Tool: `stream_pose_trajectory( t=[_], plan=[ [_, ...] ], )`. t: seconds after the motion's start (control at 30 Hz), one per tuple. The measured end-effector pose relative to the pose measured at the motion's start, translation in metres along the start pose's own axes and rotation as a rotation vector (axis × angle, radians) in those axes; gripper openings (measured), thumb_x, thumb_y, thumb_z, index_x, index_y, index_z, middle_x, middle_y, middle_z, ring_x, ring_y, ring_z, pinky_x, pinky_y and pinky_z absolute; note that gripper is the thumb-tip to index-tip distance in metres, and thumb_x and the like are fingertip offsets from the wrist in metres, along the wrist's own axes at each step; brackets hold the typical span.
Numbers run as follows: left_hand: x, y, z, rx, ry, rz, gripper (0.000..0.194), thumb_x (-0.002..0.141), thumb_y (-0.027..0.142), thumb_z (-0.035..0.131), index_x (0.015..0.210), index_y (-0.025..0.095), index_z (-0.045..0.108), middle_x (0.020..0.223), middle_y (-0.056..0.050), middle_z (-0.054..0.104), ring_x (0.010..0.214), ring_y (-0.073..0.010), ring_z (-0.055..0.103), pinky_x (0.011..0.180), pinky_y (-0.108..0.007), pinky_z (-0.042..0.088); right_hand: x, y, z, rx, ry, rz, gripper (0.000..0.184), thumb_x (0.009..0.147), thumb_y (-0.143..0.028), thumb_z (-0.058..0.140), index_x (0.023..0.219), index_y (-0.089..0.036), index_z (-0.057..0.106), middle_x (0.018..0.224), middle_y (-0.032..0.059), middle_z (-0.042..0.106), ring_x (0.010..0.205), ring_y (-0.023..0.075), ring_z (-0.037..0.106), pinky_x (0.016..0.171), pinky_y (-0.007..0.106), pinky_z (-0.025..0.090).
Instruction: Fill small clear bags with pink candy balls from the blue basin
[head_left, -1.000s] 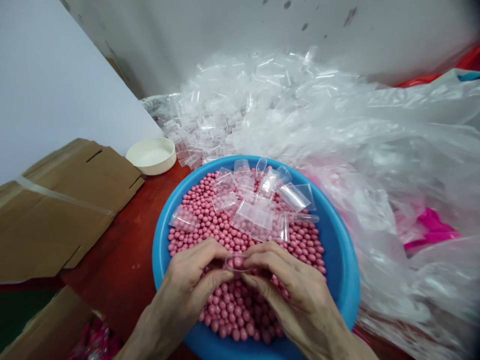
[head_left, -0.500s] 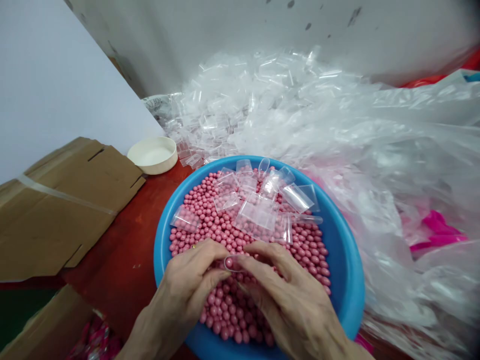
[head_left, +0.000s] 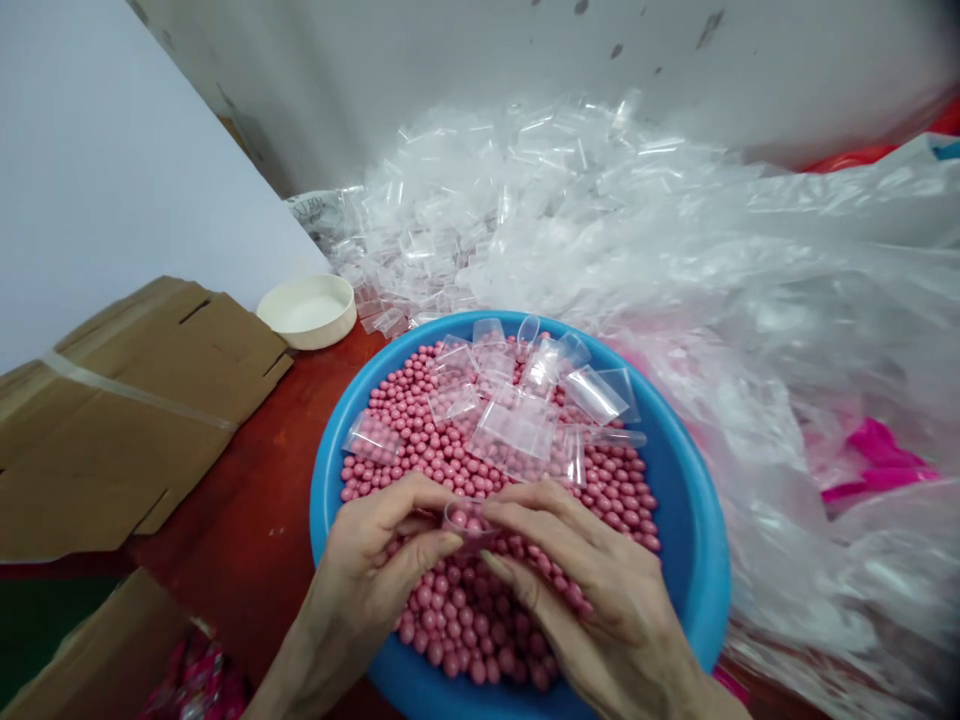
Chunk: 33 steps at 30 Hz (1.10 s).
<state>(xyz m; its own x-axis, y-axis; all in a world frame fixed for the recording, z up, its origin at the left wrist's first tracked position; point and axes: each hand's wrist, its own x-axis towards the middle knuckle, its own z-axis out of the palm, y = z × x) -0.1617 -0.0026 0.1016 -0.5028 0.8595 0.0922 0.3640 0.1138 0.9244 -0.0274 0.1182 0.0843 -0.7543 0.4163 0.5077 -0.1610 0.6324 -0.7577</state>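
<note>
Both my hands hold a small transparent plastic bag low over a blue plastic basin. My left hand pinches one side of the bag between thumb and fingers, and my right hand grips the other. The basin is filled with glossy pink balls, and a few show through the bag. Several more small transparent bags lie on the balls at the far side. My hands hide the balls directly beneath them.
A large heap of small transparent bags and loose plastic sheeting rises behind and right of the basin. A white round dish and flattened cardboard rest on the red tabletop at left.
My fingers have shifted on the small bag, which now sits slightly higher and shows a wider opening. My hands remain over the same part of the basin.
</note>
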Motion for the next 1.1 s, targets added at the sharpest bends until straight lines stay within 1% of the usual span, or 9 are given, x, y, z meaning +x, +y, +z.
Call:
stream_pose_trajectory(
  t=[0.1, 0.27, 0.37, 0.47, 0.57, 0.67, 0.8, 0.97, 1.1],
  plan=[
    [-0.003, -0.002, 0.000, -0.044, 0.014, -0.021, 0.032, 0.078, 0.005, 0.060, 0.103, 0.026, 0.062, 0.090, 0.005, 0.071, 0.077, -0.0083, 0.069, 0.068, -0.013, 0.055, 0.002, -0.002, 0.003, 0.016, 0.046, -0.030, 0.027, 0.083, -0.004, 0.056, 0.107, -0.017, 0.059, 0.094, 0.0047, 0.068, 0.087, 0.0138, 0.064, 0.077, 0.021, 0.055],
    [-0.004, -0.002, -0.002, 0.188, 0.001, 0.071, 0.038, 0.070, 0.007, 0.068, 0.102, 0.027, 0.066, 0.093, 0.004, 0.073, 0.082, -0.0104, 0.068, 0.076, -0.017, 0.053, 0.006, 0.000, 0.004, 0.061, 0.057, 0.041, 0.019, 0.080, -0.008, 0.062, 0.099, -0.014, 0.062, 0.084, 0.0026, 0.069, 0.073, 0.0117, 0.065, 0.067, 0.018, 0.054],
    [-0.002, -0.001, -0.005, 0.015, -0.071, -0.100, 0.030, 0.072, 0.010, 0.066, 0.097, 0.026, 0.068, 0.088, 0.003, 0.073, 0.078, -0.0108, 0.068, 0.070, -0.017, 0.054, 0.006, 0.002, 0.004, 0.123, 0.040, 0.176, 0.015, 0.080, -0.016, 0.065, 0.095, -0.015, 0.064, 0.078, 0.0011, 0.069, 0.065, 0.0125, 0.065, 0.060, 0.020, 0.053],
    [0.001, -0.001, -0.007, -0.284, -0.035, -0.326, 0.023, 0.071, 0.010, 0.066, 0.090, 0.022, 0.068, 0.078, 0.004, 0.072, 0.066, -0.0083, 0.067, 0.060, -0.014, 0.053, 0.005, 0.002, 0.006, 0.143, 0.064, 0.283, 0.013, 0.084, -0.017, 0.060, 0.096, -0.017, 0.064, 0.081, 0.0006, 0.071, 0.070, 0.0125, 0.067, 0.062, 0.020, 0.054],
    [0.002, 0.000, -0.008, -0.394, 0.038, -0.410, 0.022, 0.068, 0.008, 0.069, 0.086, 0.020, 0.069, 0.071, 0.004, 0.071, 0.062, -0.0063, 0.065, 0.059, -0.011, 0.052, 0.005, 0.001, 0.007, 0.120, 0.067, 0.199, 0.019, 0.085, -0.012, 0.056, 0.102, -0.016, 0.062, 0.087, 0.0024, 0.071, 0.078, 0.0128, 0.067, 0.069, 0.020, 0.054],
    [0.002, 0.001, -0.006, -0.406, 0.047, -0.388, 0.023, 0.065, 0.006, 0.070, 0.084, 0.019, 0.069, 0.070, 0.004, 0.071, 0.063, -0.0063, 0.066, 0.060, -0.010, 0.052, 0.005, 0.001, 0.008, 0.122, -0.005, 0.073, 0.022, 0.083, -0.009, 0.055, 0.104, -0.014, 0.061, 0.087, 0.0041, 0.070, 0.079, 0.0131, 0.066, 0.070, 0.020, 0.054],
    [-0.002, 0.001, -0.003, -0.262, 0.127, -0.313, 0.022, 0.067, 0.008, 0.070, 0.085, 0.021, 0.068, 0.072, 0.006, 0.071, 0.062, -0.0060, 0.066, 0.057, -0.009, 0.052, 0.005, 0.005, 0.007, 0.045, 0.019, 0.114, 0.021, 0.084, -0.010, 0.057, 0.104, -0.011, 0.061, 0.090, 0.0058, 0.070, 0.080, 0.0133, 0.067, 0.071, 0.020, 0.054],
    [-0.009, 0.004, -0.006, 0.243, 0.240, -0.082, 0.021, 0.073, 0.012, 0.067, 0.090, 0.025, 0.068, 0.088, 0.006, 0.073, 0.080, -0.0081, 0.067, 0.076, -0.014, 0.051, 0.002, 0.011, 0.009, 0.011, -0.038, 0.140, 0.018, 0.085, -0.007, 0.053, 0.099, -0.012, 0.062, 0.087, 0.0047, 0.069, 0.079, 0.0127, 0.066, 0.067, 0.019, 0.052],
    [-0.010, 0.004, -0.014, 0.270, 0.206, -0.147, 0.017, 0.074, 0.018, 0.068, 0.090, 0.025, 0.068, 0.084, 0.005, 0.072, 0.075, -0.0088, 0.066, 0.070, -0.014, 0.051, -0.003, 0.015, 0.011, -0.035, -0.063, 0.150, 0.018, 0.086, -0.007, 0.052, 0.099, -0.014, 0.061, 0.086, 0.0040, 0.068, 0.076, 0.0135, 0.065, 0.065, 0.021, 0.052]
  ],
)
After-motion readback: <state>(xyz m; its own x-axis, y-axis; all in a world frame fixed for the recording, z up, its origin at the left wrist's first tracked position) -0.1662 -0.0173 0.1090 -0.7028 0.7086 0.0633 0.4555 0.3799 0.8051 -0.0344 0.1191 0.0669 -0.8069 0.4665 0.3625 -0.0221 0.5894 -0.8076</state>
